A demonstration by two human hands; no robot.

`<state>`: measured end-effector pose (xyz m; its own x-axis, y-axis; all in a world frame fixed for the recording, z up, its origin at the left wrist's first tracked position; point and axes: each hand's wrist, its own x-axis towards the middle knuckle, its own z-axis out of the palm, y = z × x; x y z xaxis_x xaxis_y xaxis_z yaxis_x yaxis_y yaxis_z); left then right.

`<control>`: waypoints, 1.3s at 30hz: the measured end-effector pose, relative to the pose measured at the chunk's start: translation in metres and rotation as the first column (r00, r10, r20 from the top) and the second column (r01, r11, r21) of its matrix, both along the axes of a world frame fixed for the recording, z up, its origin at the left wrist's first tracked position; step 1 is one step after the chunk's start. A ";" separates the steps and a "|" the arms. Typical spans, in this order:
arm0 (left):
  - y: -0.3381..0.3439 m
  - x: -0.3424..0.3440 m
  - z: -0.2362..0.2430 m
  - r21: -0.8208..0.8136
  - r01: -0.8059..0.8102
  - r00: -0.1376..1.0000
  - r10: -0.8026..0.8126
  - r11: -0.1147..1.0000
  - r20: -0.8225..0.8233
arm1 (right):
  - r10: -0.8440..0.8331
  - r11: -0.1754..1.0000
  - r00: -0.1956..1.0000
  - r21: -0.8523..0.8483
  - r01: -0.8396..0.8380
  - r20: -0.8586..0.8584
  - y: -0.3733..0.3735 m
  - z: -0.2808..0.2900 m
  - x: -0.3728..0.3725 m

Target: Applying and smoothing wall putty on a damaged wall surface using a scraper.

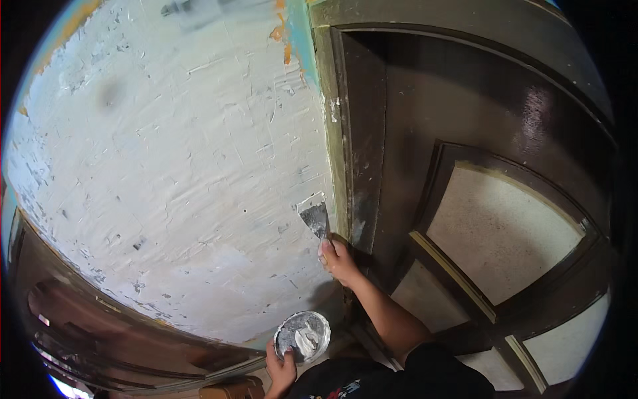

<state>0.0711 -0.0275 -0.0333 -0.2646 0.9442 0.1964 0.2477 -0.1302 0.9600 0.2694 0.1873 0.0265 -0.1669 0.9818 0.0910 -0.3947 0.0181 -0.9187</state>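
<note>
So the scraper (315, 218) is up at the right side of the wall (199, 166), just beside the door frame (339, 146), blade pointing up and a bit left. It looks like the blade is lying on the wall, with white stuff along its top edge. The right hand (340, 263) has it by the handle, fingers curled in and closed round it; can't really tell how each finger sits.

The left hand (282, 372) has the bowl (287, 332) down low, near the bottom of the wall. Thumb hooks over the rim, pinching it; the other fingers are mostly out of sight, so no idea if they're spread underneath. There's a blob of paste (307, 340) inside.

Handling-wise, I'd guess the scraper's light, with a thin, stiffish blade that gives a little. Handle's the place to grab, low and clear of the blade, since smeared paste would make it slippery. Bowl's probably light too, and the paste soft and sticky, so rim plus a palm underneath seems the safest hold.
</note>
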 end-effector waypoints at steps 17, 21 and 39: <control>-0.012 0.004 0.010 0.001 0.004 0.996 -0.004 1.000 0.092 | -0.125 0.984 0.992 0.125 0.125 -0.006 0.004 0.027 0.011; -0.012 0.005 0.008 -0.005 0.008 0.995 -0.007 1.000 0.095 | -0.103 0.990 0.991 0.108 0.093 0.091 0.010 0.012 0.012; -0.007 0.010 -0.001 0.027 -0.050 0.999 0.050 0.998 0.020 | -0.092 0.951 0.995 0.301 0.075 0.042 0.002 0.006 0.000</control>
<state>0.0807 -0.0347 -0.0344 -0.3154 0.9239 0.2168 0.2363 -0.1448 0.9608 0.2697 0.1896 0.0330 -0.0982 0.9216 0.3755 -0.3286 0.3261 -0.8864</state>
